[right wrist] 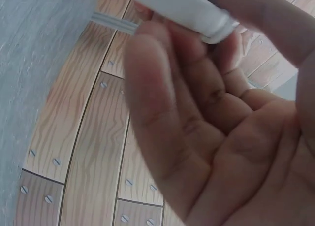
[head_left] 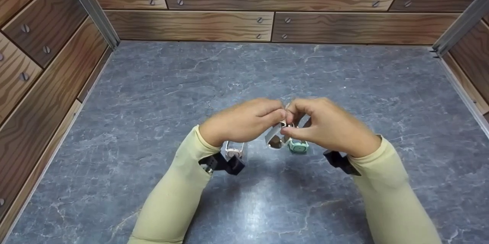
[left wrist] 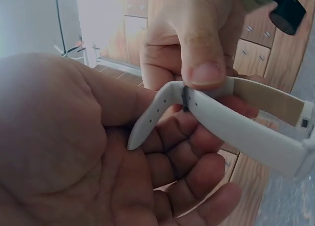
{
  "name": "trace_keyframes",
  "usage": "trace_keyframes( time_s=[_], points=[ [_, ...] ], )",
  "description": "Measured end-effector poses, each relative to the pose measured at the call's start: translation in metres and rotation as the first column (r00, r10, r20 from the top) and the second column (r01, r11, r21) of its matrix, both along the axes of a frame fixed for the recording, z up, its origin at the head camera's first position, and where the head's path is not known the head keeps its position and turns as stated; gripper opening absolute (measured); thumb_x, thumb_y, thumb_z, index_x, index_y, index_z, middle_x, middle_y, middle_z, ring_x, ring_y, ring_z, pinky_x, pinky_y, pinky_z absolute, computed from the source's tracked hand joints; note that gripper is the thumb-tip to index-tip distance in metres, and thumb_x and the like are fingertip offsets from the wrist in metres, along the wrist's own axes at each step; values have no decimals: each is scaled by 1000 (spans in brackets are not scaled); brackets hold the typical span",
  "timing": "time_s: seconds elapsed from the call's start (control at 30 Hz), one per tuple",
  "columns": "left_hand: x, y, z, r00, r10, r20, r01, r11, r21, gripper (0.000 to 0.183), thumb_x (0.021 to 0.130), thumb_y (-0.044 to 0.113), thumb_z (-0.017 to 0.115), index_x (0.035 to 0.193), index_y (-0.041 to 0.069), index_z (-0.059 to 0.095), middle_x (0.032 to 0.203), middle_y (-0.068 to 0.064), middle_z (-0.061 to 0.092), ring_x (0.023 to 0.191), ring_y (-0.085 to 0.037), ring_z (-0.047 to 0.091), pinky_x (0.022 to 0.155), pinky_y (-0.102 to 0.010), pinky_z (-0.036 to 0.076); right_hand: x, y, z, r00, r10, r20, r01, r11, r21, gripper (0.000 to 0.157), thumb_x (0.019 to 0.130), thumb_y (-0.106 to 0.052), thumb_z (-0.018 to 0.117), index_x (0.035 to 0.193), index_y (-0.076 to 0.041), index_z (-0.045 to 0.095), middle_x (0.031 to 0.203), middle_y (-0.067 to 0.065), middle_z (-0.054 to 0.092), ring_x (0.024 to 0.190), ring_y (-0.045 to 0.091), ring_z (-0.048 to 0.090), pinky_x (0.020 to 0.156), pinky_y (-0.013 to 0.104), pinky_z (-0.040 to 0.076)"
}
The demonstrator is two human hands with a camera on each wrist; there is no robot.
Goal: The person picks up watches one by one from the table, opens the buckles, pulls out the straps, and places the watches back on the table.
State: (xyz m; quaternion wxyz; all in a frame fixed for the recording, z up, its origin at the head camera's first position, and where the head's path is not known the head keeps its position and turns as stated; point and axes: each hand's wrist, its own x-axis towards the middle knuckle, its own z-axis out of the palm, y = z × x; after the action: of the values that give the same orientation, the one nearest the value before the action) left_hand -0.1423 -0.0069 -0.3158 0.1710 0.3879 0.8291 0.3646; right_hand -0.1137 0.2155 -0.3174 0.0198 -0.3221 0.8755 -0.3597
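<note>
A wristwatch with a white strap [left wrist: 246, 130] hangs between both hands in the head view, its shiny case lowest. The strap is looped, and its holed end passes a dark buckle bar in the left wrist view. My left hand [head_left: 248, 120] holds this strap end, thumb against it and fingers curled beneath. My right hand [head_left: 328, 125] pinches the strap by the buckle, its thumb [left wrist: 205, 73] pressing from above. In the right wrist view the white strap [right wrist: 179, 9] crosses over the curled fingers.
Below the hands on the grey marbled table [head_left: 172, 79] stand a pale pink watch [head_left: 233, 152], left, and a mint green watch [head_left: 298, 146], right. Wood-patterned walls [head_left: 214, 26] border the table at the back and sides. Each wrist carries a black camera mount [head_left: 235, 164].
</note>
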Motion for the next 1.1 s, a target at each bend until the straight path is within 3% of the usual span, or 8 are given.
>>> trace_keyframes(
  time_s=[0.13, 0.27, 0.4, 0.5, 0.6, 0.73, 0.93, 1.1],
  points=[
    [1, 2, 0, 999, 1, -40, -2, 1000, -20, 34, 114, 30, 35, 108, 15, 65, 91, 1, 58, 89, -14, 53, 80, -33, 46, 0, 1, 1, 1000, -1, -8, 1, 1000, 20, 17, 90, -14, 82, 89, -15, 65, 85, -8, 68, 71, 8, 58, 63, 23, 48],
    [0, 2, -1, 1000, 19, -9, -19, 1000, 21, 34, 113, 32, 38, 106, 15, 66, 90, 2, 58, 80, -12, 50, 75, -30, 45, -2, 1, 1, 1000, -4, -22, 5, 1000, 20, 17, 89, -10, 82, 89, -14, 65, 84, -8, 68, 64, 8, 53, 57, 22, 46],
    [2, 2, -1, 999, 35, -9, -35, 998, 46, 34, 111, 39, 46, 98, 15, 67, 79, 4, 53, 67, -10, 43, 65, -28, 40, -4, 2, 0, 999, -17, -39, 19, 998, 56, 15, 88, -8, 80, 90, -15, 67, 84, -9, 69, 63, 8, 53, 59, 23, 46],
    [5, 1, 1, 995, 73, -63, -69, 996, 56, 28, 105, 44, 59, 100, 18, 68, 84, 9, 62, 72, -6, 52, 68, -27, 45, -5, 3, -1, 999, -33, -28, 35, 998, 53, 15, 87, -5, 78, 90, -15, 67, 84, -8, 69, 67, 10, 55, 59, 24, 46],
    [7, 2, 4, 978, 141, -156, -130, 988, 78, 29, 98, 42, 70, 112, 18, 66, 103, 8, 70, 92, -6, 63, 81, -27, 51, -6, 5, -2, 999, -54, -6, 54, 998, 23, 17, 88, -4, 77, 87, -14, 64, 83, -6, 68, 68, 12, 57, 56, 24, 45],
    [10, 3, 7, 946, 180, -270, -153, 981, 116, 32, 94, 35, 77, 119, 19, 65, 116, 9, 69, 110, -7, 63, 95, -27, 51, -6, 5, -2, 997, -73, 3, 73, 997, 15, 18, 89, -7, 79, 86, -16, 63, 82, -6, 67, 63, 12, 54, 53, 24, 42],
    [13, 5, 6, 919, 159, -361, -124, 985, 118, 17, 96, 20, 75, 111, 20, 67, 116, 10, 69, 112, -6, 64, 98, -22, 48, -8, 2, -3, 995, -96, -19, 97, 995, 24, 17, 89, -8, 78, 85, -17, 63, 81, -6, 68, 60, 10, 52, 51, 24, 41],
    [13, 5, 6, 906, 158, -394, -131, 987, 94, 13, 96, 20, 75, 109, 20, 69, 112, 9, 70, 108, -7, 65, 94, -22, 49, -9, 2, -5, 996, -87, 1, 87, 996, 18, 16, 91, -11, 77, 86, -16, 64, 83, -6, 69, 64, 12, 55, 53, 24, 41]
  ],
)
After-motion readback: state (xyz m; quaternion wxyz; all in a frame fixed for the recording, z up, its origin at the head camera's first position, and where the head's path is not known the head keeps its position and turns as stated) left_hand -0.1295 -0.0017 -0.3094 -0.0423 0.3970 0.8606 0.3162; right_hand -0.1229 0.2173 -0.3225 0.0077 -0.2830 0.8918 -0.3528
